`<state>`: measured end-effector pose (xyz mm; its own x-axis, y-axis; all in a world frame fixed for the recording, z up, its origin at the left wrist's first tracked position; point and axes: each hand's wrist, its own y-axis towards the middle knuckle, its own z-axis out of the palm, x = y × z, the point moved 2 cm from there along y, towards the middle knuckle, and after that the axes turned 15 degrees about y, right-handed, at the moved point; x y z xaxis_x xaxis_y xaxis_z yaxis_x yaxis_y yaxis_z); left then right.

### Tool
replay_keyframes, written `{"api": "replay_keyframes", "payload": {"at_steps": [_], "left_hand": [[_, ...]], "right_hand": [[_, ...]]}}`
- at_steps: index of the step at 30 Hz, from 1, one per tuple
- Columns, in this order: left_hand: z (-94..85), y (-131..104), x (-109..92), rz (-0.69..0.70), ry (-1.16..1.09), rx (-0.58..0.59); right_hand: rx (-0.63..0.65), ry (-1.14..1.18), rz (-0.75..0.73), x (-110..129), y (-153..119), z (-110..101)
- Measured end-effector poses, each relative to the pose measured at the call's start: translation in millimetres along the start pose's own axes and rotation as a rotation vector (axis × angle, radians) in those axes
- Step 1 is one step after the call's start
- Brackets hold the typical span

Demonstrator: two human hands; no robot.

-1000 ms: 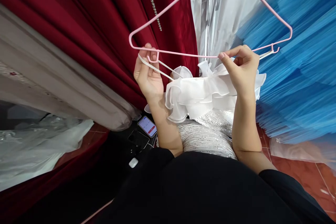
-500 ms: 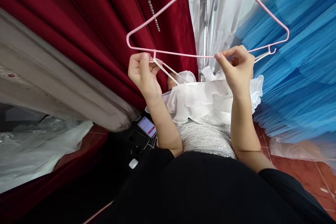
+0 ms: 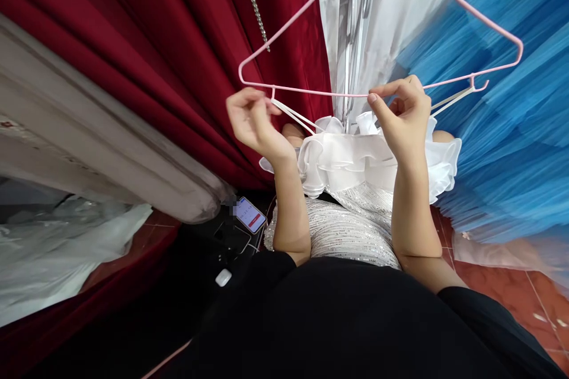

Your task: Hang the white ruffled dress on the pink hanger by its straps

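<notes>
A pink wire hanger (image 3: 311,92) hangs in front of me, its bottom bar level. A white dress with a ruffled top (image 3: 351,157) and sequinned skirt hangs from it by thin white straps (image 3: 296,116). My left hand (image 3: 253,121) sits just under the hanger's left notch, fingertips pinched by the strap where it loops over the notch. My right hand (image 3: 402,112) pinches the bottom bar near its middle, over the ruffles. The right strap (image 3: 451,99) runs to the hanger's right notch.
Dark red gowns (image 3: 178,41) hang at left, a blue pleated gown (image 3: 511,148) at right, white fabric and a metal rail between. A phone (image 3: 249,214), cables and a small white case (image 3: 223,277) lie on dark cloth below. Clear plastic wrap lies at lower left.
The hanger and dress have shifted to the right. My left hand moved from the strap below the bar to the left notch, where the strap now loops. My right hand kept its hold.
</notes>
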<state>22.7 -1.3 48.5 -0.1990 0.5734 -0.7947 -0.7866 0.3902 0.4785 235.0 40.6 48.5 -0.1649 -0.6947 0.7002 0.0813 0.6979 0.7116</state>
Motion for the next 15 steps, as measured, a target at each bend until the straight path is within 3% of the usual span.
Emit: {"api": "replay_keyframes", "payload": {"at_steps": [5,7,9,12,15], "left_hand": [[14.6,-13,15,-0.255,0.009,0.786],[18.8,-18,20,-0.366,-0.033,0.956],[24.5,-22,18,-0.435,-0.159,0.949],[35.1,-32,9,-0.442,-0.356,0.808],[43.8,-43,0,-0.418,-0.394,0.710]], "right_hand": [[-0.001,0.003,-0.001,3,-1,-2],[0.005,0.006,0.000,5,-3,-1],[0.014,0.010,0.001,6,-4,0],[0.018,0.021,0.006,9,-7,3],[0.024,0.037,0.007,11,-9,2]]}}
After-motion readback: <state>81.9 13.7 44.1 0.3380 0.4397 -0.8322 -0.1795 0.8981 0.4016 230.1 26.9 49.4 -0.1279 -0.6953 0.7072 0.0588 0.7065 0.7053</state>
